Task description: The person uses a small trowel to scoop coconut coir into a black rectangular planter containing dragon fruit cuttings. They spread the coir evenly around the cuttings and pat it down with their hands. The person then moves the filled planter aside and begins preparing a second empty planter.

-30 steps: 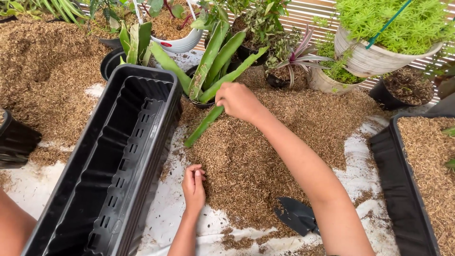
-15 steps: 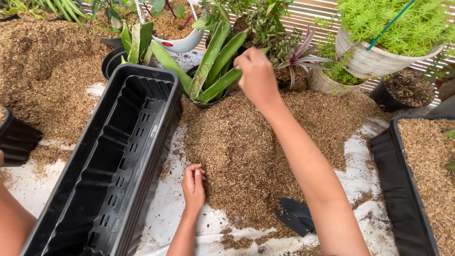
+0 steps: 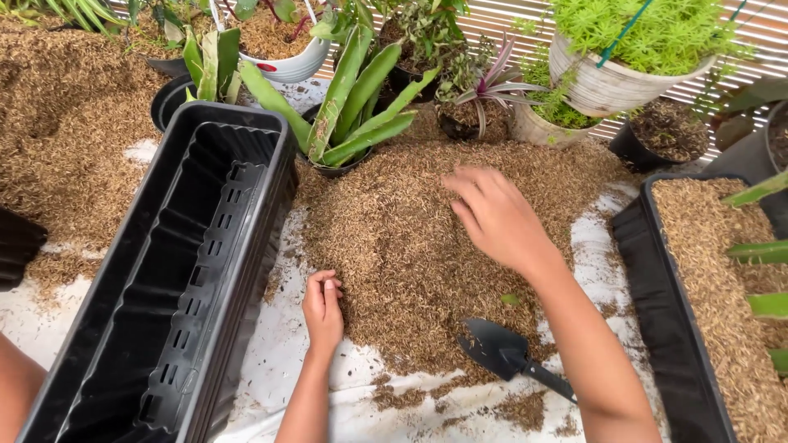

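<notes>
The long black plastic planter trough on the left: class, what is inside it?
The long black plastic planter trough holds no husk mix or plants: only its bare ribbed walls and slotted floor show. Its nearest end runs out of view.

Two bare hands are in view: the left hand (image 3: 323, 310) and the right hand (image 3: 498, 215). There are two long black trough planters, one empty planter (image 3: 148, 328) and one filled planter (image 3: 657, 312) at the right edge. One black hand trowel (image 3: 502, 353) lies by one central heap of brown husk mulch (image 3: 394, 246). At the back stand two pale hanging pots, a white pot (image 3: 300, 64) and a cream pot (image 3: 611, 86), and at least four small black pots can be counted, though more may be hidden.
</notes>
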